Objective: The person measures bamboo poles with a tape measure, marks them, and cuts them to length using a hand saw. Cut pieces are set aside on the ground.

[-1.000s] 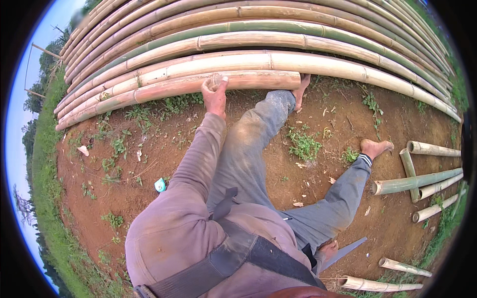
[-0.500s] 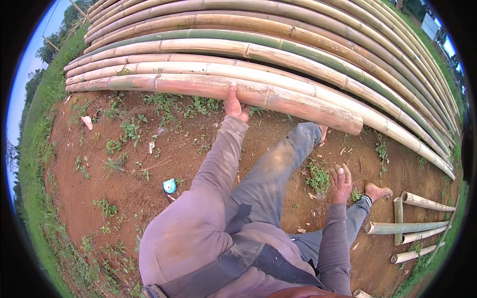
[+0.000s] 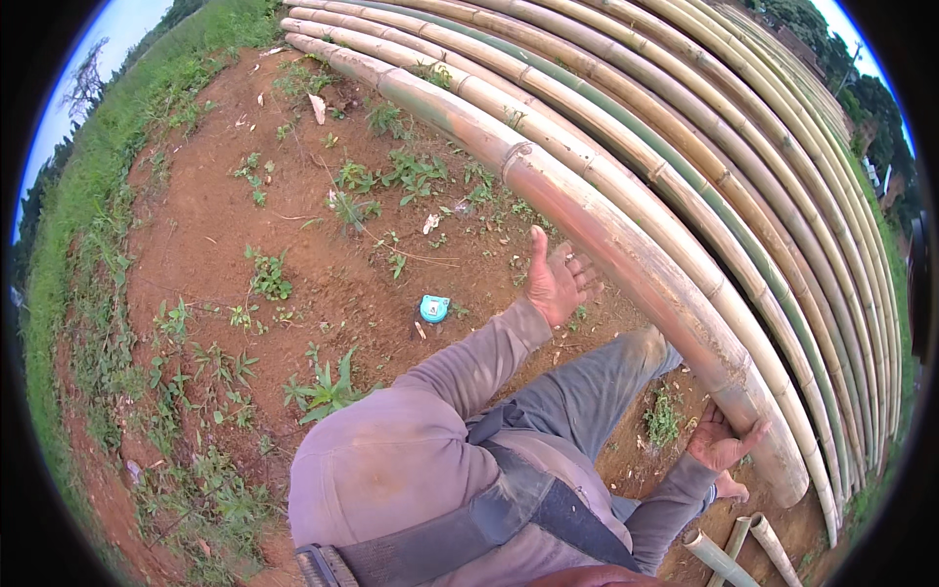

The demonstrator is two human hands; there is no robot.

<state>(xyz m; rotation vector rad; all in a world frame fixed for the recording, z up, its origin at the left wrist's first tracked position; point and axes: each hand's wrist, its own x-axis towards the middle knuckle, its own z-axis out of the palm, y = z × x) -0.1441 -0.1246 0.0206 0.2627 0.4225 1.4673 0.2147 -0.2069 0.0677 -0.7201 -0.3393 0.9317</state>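
A thick bamboo pole (image 3: 626, 249), reddish-brown with a pale near end, runs diagonally along the near side of a row of poles. My left hand (image 3: 560, 282) is open beside its lower edge, thumb up and fingers spread; whether the fingertips touch the bamboo I cannot tell. Close to the pole's near end, my right hand (image 3: 722, 445) grips it from the side and below. Its thumb lies against the bamboo, and some fingers are partly hidden under it.
Many long bamboo poles (image 3: 685, 166) lie side by side beyond the thick one. A turquoise tape measure (image 3: 433, 309) rests on the reddish soil at left, among weeds (image 3: 328, 386). Short bamboo pieces (image 3: 773, 548) lie at lower right, near my bare foot (image 3: 729, 487).
The view has turned, so the poles now slant down to the right. My left hand has come off the top of the thick pole; my right hand has moved onto its near end.
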